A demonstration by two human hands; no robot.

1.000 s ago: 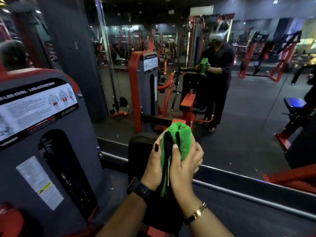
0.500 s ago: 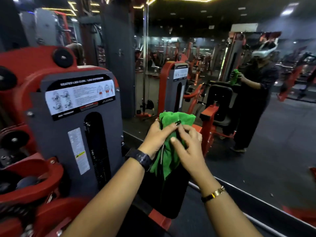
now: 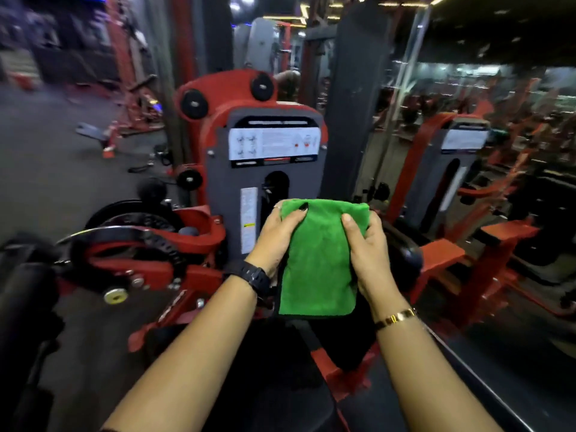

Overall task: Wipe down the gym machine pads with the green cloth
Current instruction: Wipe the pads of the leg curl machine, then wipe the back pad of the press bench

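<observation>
Ahead of you: a grey weight-stack housing point(image 3: 274, 194) with a white instruction placard point(image 3: 274, 144) stands just behind the cloth.
To your left: the machine's red steel frame point(image 3: 199, 219) and a curved chrome-edged cam point(image 3: 131, 226); a black foam roller point(image 3: 25, 291) sits at the far edge.
To your right: a mirrored wall panel point(image 3: 467, 157), blurred.
In the way: your own forearms and the cloth cover most of the pad.
Left hand point(image 3: 277, 235): grasping the cloth's upper left corner, thumb on the front, fingers behind; a black wristwatch point(image 3: 255, 277) is on the wrist.
Right hand point(image 3: 371, 254): clenched round the cloth's right edge, thumb on the front; a gold link bracelet point(image 3: 396, 316) is on the wrist.
Cloth: the green fluffy microfibre cloth point(image 3: 318, 263) is folded into a rectangle and hangs flat between both hands.
Pad: the black upholstered machine pad point(image 3: 405, 260) seems to lie directly under the cloth; contact is hard to confirm.
Textures: plush nap on the cloth, matt paint on the housing.
</observation>
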